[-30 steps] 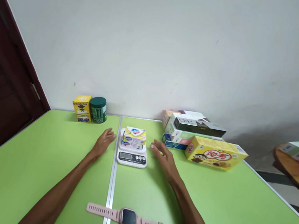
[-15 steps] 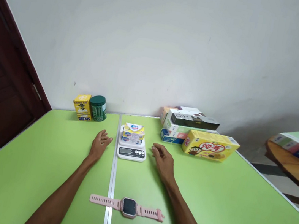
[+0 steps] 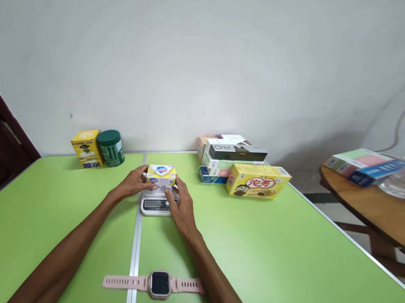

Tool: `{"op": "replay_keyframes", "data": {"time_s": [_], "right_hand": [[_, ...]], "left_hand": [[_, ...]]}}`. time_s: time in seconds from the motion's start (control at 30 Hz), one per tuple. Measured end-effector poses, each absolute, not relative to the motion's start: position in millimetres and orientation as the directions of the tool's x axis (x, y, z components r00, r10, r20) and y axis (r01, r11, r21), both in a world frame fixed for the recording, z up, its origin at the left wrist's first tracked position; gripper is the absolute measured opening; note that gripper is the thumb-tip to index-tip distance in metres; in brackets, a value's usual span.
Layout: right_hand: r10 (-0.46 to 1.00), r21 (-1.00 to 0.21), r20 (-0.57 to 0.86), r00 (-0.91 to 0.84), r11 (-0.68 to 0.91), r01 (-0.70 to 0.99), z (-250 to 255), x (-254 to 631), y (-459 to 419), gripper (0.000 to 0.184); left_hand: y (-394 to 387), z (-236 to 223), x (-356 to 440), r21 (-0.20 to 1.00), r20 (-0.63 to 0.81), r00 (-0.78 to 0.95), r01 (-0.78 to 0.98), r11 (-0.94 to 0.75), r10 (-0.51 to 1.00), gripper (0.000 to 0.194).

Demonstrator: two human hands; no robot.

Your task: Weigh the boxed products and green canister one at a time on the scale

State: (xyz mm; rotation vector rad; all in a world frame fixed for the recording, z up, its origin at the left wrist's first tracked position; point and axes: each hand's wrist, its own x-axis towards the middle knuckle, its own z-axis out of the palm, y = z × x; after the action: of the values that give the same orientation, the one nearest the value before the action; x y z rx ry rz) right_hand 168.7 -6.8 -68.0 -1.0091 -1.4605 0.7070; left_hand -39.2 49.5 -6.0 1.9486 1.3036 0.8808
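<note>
Two stacked soap boxes [image 3: 162, 171], yellow and white, are over a white kitchen scale [image 3: 154, 205] in the middle of the green table. My left hand [image 3: 135, 182] is closed on their left side, its thumb on the front face. From the right, my right hand [image 3: 182, 204] grips the same boxes and covers part of the scale's buttons. Whether the boxes still touch the scale's plate I cannot tell. Closer to me, a pink smartwatch [image 3: 159, 284] lies with its strap stretched out, its right end beside my right forearm.
At the back left stand a yellow box [image 3: 88, 149] and a green canister [image 3: 110, 148]. A yellow snack box [image 3: 258, 181] sits before a pile of cartons [image 3: 237, 152] at the back right. Beyond the table's right edge, a wooden table [image 3: 379, 214] bears a carton and a clear plastic bottle.
Both hands have moved inward from either side of the scale and closed on the soap boxes. The camera view has shifted to the right.
</note>
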Motion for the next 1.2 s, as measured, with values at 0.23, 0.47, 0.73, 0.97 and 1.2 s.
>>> {"op": "replay_keyframes", "data": {"time_s": [0.23, 0.47, 0.73, 0.97, 1.2], "right_hand": [[0.879, -0.863, 0.474, 0.059, 0.450, 0.227, -57, 183, -11, 0.059], [0.867, -0.881, 0.453, 0.210, 0.398, 0.255, -44, 255, -26, 0.063], [0.904, -0.949, 0.312, 0.292, 0.281, 0.143, -65, 315, -14, 0.075], [0.840, -0.903, 0.397, 0.371, 0.284, 0.322, -90, 319, -3, 0.070], [0.801, -0.904, 0.391, 0.454, 0.242, 0.352, -91, 316, -9, 0.070]], "left_hand": [[40, -2, -22, 0.836, 0.179, 0.290, 0.459, -0.300, 0.940, 0.057], [35, 0, 63, 0.838, 0.259, 0.318, 0.395, -0.376, 0.912, 0.053], [57, -49, 144, 0.803, 0.252, 0.239, 0.489, -0.341, 0.938, 0.049], [74, -68, 154, 0.824, 0.215, 0.237, 0.476, -0.306, 0.947, 0.053], [78, -72, 172, 0.857, 0.202, 0.228, 0.430, -0.285, 0.952, 0.061]]}}
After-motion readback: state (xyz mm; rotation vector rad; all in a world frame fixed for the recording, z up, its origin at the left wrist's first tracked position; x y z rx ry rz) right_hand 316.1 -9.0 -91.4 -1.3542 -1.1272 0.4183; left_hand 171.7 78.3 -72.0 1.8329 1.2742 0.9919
